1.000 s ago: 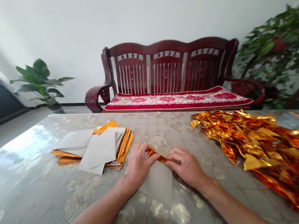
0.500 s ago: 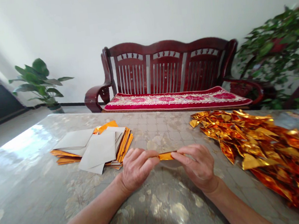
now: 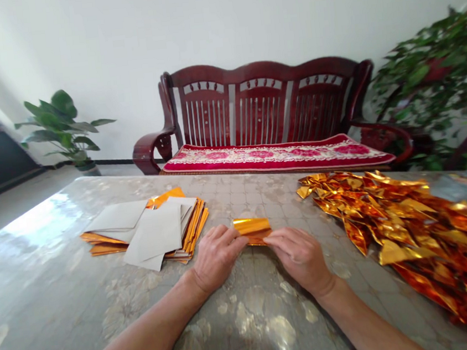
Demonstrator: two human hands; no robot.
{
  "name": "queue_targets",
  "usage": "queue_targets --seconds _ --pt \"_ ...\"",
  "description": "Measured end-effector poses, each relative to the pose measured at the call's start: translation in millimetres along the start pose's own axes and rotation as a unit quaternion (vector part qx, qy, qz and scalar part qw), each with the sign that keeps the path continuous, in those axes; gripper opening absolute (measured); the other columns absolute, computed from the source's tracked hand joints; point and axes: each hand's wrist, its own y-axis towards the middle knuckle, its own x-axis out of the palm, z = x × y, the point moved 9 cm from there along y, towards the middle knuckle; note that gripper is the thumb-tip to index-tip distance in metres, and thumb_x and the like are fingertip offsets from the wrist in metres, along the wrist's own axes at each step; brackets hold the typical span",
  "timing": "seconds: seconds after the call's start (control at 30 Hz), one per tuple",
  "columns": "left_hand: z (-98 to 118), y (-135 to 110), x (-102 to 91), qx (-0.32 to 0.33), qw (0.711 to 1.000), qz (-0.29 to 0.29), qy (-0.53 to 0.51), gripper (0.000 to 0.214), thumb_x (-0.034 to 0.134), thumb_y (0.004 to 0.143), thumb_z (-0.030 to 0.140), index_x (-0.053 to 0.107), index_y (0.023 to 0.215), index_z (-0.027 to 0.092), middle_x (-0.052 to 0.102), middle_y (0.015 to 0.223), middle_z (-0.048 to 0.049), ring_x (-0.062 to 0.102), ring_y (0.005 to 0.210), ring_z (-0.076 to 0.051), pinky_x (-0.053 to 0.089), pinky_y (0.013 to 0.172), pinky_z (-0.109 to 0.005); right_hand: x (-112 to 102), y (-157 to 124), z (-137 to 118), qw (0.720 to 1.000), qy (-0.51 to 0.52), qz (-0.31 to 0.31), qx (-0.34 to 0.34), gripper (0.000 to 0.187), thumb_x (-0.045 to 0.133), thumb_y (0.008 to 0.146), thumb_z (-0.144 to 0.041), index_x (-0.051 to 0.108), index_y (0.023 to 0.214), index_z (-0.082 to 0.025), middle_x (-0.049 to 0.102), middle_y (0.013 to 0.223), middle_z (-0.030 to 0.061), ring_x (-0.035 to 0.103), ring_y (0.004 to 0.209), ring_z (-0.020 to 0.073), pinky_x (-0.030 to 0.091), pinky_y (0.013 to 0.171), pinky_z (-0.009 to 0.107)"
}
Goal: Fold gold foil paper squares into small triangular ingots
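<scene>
A folded piece of gold foil paper lies between my two hands on the marbled table. My left hand pinches its left end with curled fingers. My right hand presses on its right end, fingers bent and together. A stack of flat sheets, grey side up with orange-gold edges, lies just left of my left hand. A heap of folded gold foil pieces spreads to the right of my right hand.
Behind the table stands a dark red wooden bench with a red patterned cushion. A potted plant stands on the floor at the back left. Leafy plants fill the right side.
The paper went from a grey sheet with one folded edge to a narrow gold strip held up in both hands. Now it is pressed down on the table, further from me.
</scene>
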Motion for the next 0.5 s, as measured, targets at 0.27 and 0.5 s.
queue_targets --seconds 0.27,0.5 --pt "2 0 26.7 0.017 0.995 -0.1 -0.014 0.021 0.051 0.099 0.028 0.067 0.087 0.022 0.064 0.086 -0.0035 0.053 0.084 -0.019 0.036 0.071 -0.031 28 -4 6 0.991 -0.038 -0.128 0.011 0.012 0.061 0.093 -0.026 0.073 0.092 -0.027 0.071 0.089 0.0014 0.058 0.089 0.0189 0.039 0.076 0.032" --pt "-13 3 29.6 -0.061 0.99 -0.09 -0.091 0.031 0.046 0.101 0.033 0.07 0.085 0.021 0.066 0.082 -0.0017 0.057 0.081 -0.017 0.038 0.075 -0.029 31 -2 8 0.988 -0.016 -0.154 0.028 0.016 0.057 0.096 -0.029 0.071 0.089 -0.025 0.067 0.088 0.0026 0.056 0.089 0.0195 0.04 0.079 0.032"
